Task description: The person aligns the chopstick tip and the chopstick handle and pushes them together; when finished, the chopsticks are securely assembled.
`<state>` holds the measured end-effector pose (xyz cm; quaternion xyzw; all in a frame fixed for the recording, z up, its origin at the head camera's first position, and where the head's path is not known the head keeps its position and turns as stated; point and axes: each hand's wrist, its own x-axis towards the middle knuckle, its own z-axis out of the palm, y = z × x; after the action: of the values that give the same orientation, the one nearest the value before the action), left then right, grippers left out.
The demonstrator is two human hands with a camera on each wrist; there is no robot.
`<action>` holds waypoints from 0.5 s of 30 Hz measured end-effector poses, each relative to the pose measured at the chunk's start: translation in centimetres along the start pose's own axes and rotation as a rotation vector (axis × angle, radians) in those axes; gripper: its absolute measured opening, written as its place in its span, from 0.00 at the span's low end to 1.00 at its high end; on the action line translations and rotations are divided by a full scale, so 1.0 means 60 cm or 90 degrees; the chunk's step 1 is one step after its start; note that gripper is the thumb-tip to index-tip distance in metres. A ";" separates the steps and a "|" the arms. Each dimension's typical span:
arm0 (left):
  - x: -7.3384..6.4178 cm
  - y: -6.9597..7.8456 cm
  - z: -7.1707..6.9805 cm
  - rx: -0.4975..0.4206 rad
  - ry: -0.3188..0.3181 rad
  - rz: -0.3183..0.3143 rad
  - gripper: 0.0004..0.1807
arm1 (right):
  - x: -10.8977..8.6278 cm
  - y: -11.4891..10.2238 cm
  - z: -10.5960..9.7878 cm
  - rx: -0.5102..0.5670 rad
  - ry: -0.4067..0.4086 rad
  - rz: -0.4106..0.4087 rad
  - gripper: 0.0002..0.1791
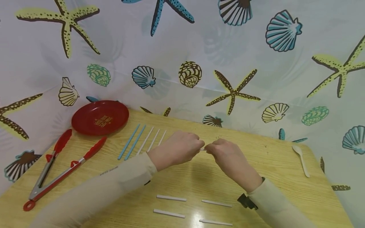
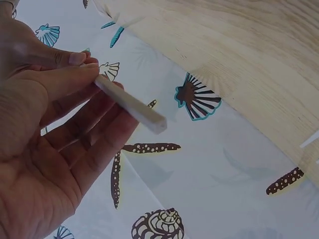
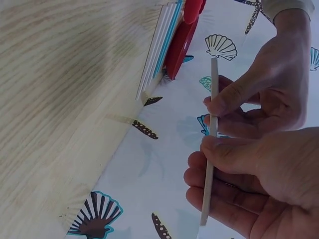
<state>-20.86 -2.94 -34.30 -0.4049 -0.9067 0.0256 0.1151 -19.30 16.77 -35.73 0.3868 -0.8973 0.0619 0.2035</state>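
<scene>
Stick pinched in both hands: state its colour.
The stick is off-white, best shown in the right wrist view.

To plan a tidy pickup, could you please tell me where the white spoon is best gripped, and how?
Probably the middle of its handle, from above with the right hand, the closer one: the white spoon lies on the table, slim handle towards the near side, bowl away.

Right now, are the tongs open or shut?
Open: in the head view, the tongs spread into a V, their red tips apart.
</scene>
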 end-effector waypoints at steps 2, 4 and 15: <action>0.001 -0.001 0.000 -0.012 -0.001 0.003 0.04 | 0.000 0.000 0.002 0.001 0.011 -0.006 0.12; 0.001 -0.004 0.001 -0.024 -0.016 0.005 0.04 | 0.000 0.001 0.003 0.001 0.025 -0.020 0.14; -0.007 -0.058 0.021 -0.243 -0.126 -0.117 0.15 | -0.028 -0.011 -0.007 0.103 -0.052 -0.053 0.15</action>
<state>-23.40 -5.53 -35.11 -0.3304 -0.9351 -0.1176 -0.0513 -17.68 17.56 -36.07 0.4411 -0.8802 0.1095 0.1370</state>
